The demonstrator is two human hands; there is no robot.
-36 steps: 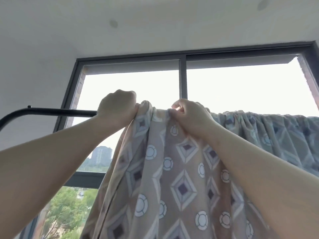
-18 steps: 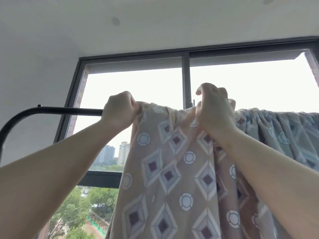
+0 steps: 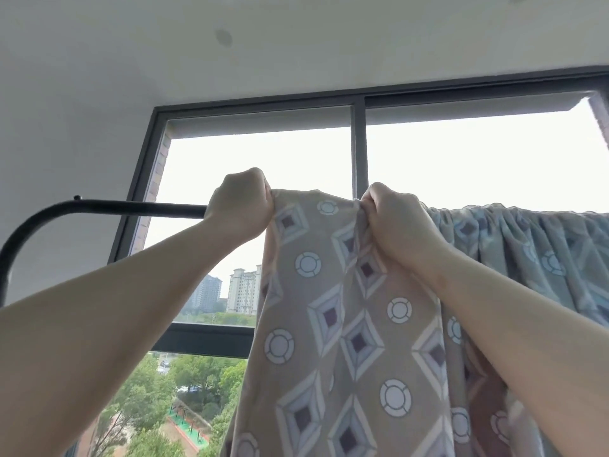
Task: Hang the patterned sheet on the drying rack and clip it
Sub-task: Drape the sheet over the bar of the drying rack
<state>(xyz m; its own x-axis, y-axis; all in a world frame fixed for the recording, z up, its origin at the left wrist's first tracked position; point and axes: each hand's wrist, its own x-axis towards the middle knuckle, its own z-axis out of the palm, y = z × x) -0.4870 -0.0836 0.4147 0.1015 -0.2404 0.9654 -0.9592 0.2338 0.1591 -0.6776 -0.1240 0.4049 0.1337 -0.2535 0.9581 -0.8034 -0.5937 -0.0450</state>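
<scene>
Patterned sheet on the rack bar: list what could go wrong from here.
No clip is in view. The left hand and right hand grip the patterned sheet at its top, so releasing it may let it slip off the rack bar. The bunched folds at right may dry badly unless spread.

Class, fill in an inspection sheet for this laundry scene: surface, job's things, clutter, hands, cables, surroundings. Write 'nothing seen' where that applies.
Surface: black rack bar, bare at its left end, where it curves down.
Job's things: patterned sheet hangs over the bar, gathered in folds to the right; no clip seen.
Clutter: nothing seen.
Grippers: left hand grips the sheet's left edge at the bar; right hand pinches its top fold.
Cables: nothing seen.
Surroundings: dark window frame, tower blocks and trees outside, ceiling.
</scene>
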